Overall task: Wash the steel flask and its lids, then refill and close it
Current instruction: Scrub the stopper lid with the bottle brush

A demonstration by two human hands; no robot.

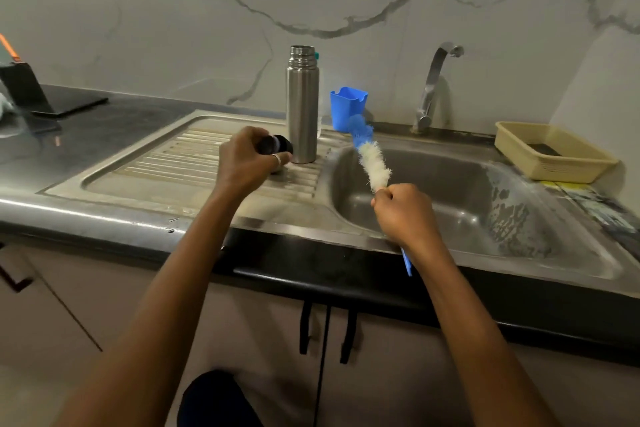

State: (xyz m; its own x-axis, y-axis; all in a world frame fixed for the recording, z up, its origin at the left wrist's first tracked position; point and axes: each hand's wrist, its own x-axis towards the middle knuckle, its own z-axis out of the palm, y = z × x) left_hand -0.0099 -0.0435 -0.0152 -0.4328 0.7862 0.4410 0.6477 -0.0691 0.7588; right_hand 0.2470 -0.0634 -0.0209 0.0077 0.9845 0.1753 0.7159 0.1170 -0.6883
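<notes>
Two hands grip: left hand [244, 159] the lid [277, 146], right hand [403, 211] the brush [373, 163]. The flask [302, 104] stands uncapped; washing, refill, closing seemingly left.

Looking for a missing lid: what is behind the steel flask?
A teal bit peeks out by the neck of the flask, and a clear thing shows low at its right edge. The flask covers the rest, so I cannot identify it.

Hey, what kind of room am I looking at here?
Most likely a home kitchen: a steel sink with a ribbed draining board, a tap at a marble-look wall, and cupboards under the counter.
</notes>
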